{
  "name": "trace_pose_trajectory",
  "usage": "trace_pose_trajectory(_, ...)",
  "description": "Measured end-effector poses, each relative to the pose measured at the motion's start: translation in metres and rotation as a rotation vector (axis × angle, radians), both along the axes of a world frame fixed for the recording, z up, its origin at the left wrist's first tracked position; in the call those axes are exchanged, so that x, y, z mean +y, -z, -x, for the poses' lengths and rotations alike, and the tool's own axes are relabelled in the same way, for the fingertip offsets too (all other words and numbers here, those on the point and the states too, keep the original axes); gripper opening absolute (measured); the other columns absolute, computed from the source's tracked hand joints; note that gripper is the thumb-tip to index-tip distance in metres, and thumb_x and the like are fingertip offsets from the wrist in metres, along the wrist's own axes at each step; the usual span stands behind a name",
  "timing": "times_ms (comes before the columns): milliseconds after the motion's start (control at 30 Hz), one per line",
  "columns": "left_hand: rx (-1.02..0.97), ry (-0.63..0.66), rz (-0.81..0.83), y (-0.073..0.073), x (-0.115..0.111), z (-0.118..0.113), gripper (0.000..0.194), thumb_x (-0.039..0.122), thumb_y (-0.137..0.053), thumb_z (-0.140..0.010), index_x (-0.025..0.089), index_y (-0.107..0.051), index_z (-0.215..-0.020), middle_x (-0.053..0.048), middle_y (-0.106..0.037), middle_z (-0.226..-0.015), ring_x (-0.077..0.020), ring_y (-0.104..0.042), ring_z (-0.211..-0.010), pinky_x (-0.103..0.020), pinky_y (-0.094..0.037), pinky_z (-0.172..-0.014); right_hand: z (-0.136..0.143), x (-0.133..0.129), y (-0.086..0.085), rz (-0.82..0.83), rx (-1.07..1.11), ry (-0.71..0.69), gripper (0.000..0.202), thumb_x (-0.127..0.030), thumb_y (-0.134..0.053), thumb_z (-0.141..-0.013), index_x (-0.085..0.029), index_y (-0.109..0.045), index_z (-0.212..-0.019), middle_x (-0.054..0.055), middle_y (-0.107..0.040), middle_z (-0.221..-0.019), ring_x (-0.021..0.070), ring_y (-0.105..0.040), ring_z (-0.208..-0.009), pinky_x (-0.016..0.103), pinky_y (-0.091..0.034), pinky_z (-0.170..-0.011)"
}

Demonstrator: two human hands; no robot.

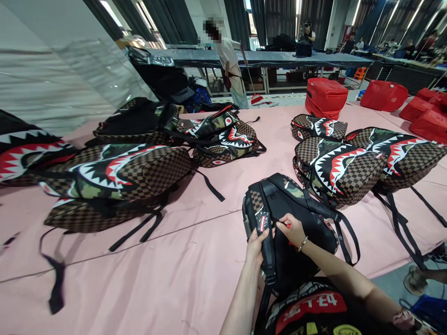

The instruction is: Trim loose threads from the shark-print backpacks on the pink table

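Note:
A backpack lies on the pink-covered table right in front of me, with its black back panel and straps facing up. My left hand is closed around one padded shoulder strap, just below a small red label under clear plastic. Close beside it, my right hand is closed in a pinch at the strap's edge. Bits of red show at its fingers and under the palm, seemingly a small red-handled tool; its exact kind is mostly hidden. The other shoulder strap loops loosely to the right.
Checkered shark-mouth backpacks are piled on the left of the pink table. More such backpacks lie to the right, straps trailing. Red bags stand at the far right. Beyond the table, a person holds a long-handled tool.

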State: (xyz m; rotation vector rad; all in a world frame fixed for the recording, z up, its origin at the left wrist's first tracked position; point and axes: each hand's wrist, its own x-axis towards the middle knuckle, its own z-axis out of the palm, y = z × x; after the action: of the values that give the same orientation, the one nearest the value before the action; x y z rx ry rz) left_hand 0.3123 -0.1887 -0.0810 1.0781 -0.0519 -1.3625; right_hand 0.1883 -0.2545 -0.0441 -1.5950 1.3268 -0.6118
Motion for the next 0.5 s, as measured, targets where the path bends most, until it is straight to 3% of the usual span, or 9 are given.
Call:
trace_pose_trajectory(133,0.011,-0.005,-0.010,0.0017,-0.0007,-0.0003,0.047,0.012,-0.074,-0.057,0.013,-0.053,-0.099,-0.011,-0.058,-0.110,-0.0175,-0.063,-0.081,-0.025,-0.053,-0.072,0.0002,0.0004,0.0014,-0.001,-0.005,-0.004,0.029,-0.043,-0.050,-0.068,-0.015,-0.053,-0.074,-0.005,-0.044,-0.053,-0.0017,-0.033,-0.049,0.010,-0.028,-0.052)
trace_pose_trajectory(500,0.006,-0.006,0.005,-0.0075,0.0003,0.0049,0.046,0.011,-0.073,-0.057,0.013,-0.053,-0.099,-0.008,-0.064,-0.094,-0.0163,-0.063,-0.080,-0.026,-0.052,-0.076,0.0018,0.0011,-0.0033,-0.005,-0.004,-0.017,0.030,-0.044,-0.051,-0.067,-0.015,-0.054,-0.074,-0.004,-0.048,-0.057,-0.0019,-0.035,-0.051,0.010,-0.030,-0.055)
